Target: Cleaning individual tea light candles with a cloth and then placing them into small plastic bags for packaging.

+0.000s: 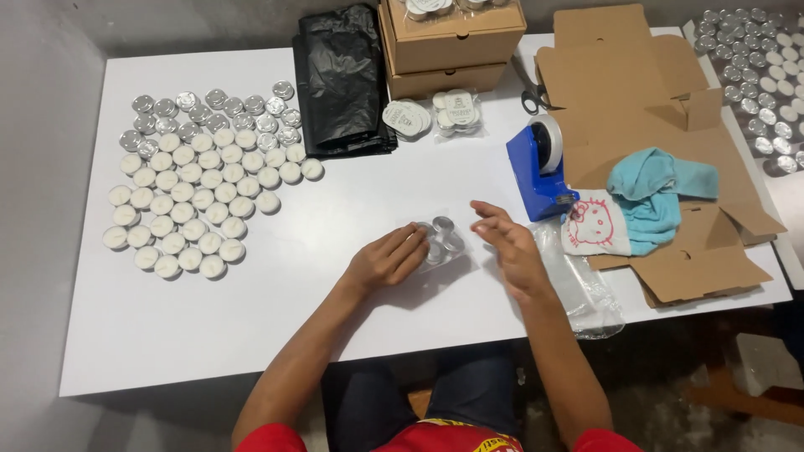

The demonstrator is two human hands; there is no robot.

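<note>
A small clear bag of tealight candles (pixel 444 243) lies on the white table (pixel 276 276) in front of me, showing their silver bottoms. My left hand (pixel 389 258) rests on the bag's left side, fingers curled over it. Just right of the bag my right hand (pixel 507 243) hovers with fingers spread, holding nothing. Several loose tealights (pixel 197 180) lie in rows at the table's left, some white side up, some silver.
A blue tape dispenser (pixel 540 167) stands right of my hands. Flat cardboard (pixel 645 92) carries a light blue cloth (pixel 662 192). Clear plastic bags (pixel 582 289) lie by my right forearm. A black bag (pixel 343 75), stacked cardboard boxes (pixel 452 42), packed tealight bags (pixel 435 113) and scissors (pixel 532 96) are at the back.
</note>
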